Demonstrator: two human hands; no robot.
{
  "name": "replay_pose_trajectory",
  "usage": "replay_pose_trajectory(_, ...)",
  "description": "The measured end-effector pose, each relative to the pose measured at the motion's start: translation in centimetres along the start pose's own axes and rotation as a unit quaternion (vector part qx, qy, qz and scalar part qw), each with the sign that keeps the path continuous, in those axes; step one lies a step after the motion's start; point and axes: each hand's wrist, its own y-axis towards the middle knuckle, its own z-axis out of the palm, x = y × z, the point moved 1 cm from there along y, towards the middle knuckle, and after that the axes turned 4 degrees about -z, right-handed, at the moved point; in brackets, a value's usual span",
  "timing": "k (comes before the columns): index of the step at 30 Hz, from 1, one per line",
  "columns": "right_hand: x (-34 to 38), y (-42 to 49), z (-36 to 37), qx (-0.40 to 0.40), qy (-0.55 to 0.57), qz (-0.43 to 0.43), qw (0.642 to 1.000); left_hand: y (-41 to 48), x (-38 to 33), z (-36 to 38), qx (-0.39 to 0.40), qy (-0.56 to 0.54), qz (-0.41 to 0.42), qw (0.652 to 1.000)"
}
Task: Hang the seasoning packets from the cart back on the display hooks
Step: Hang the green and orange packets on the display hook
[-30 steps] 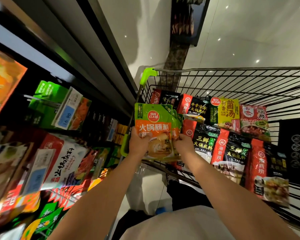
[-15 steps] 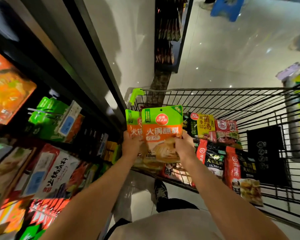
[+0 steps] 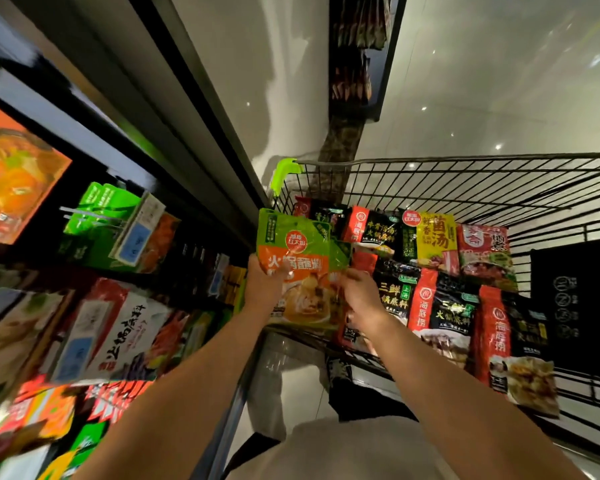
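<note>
Two bare hands work over the cart's (image 3: 465,174) near edge — the left hand (image 3: 262,284) grips a green-and-orange seasoning packet (image 3: 293,261), the right hand (image 3: 359,296) pinches its lower side. Picking looks done; next, its top must reach a display hook (image 3: 84,216) on the left — beyond, glossy pale floor (image 3: 465,81).

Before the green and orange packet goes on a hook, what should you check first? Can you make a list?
1. Left hand grips the green and orange sauce packet: ok.
2. Right hand free to help: cannot tell, fingers curl at a second packet behind.
3. Packet's hanging hole visible: cannot tell, blurred.
4. Matching green packets on the display hook on the left: ok.
5. Packet clear of the black wire cart: not ok, over its near corner.
</note>
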Motion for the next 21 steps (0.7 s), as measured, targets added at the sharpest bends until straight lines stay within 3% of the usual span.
replay_pose_trajectory(4,-0.2,1.0,-0.6,0.0,0.01,0.023,1.0,-0.9,-0.5,0.6,-0.019,0.02,0.013,1.0)
replay_pose_trajectory(9,-1.3,3.6,1.2,0.067,0.03,0.065,0.995,-1.7,-1.6,1.6,-0.057,0.07,0.035,0.995)
replay_pose_trajectory(17,-5.7,10.7,2.3,-0.051,-0.059,0.101,0.992,-1.0,-0.5,1.4,-0.072,0.139,0.011,0.988)
replay_pose_trajectory(21,-3.5,8.1,2.6,-0.045,-0.1,0.085,0.99,-0.9,-0.4,1.7,-0.068,0.122,0.005,0.99)
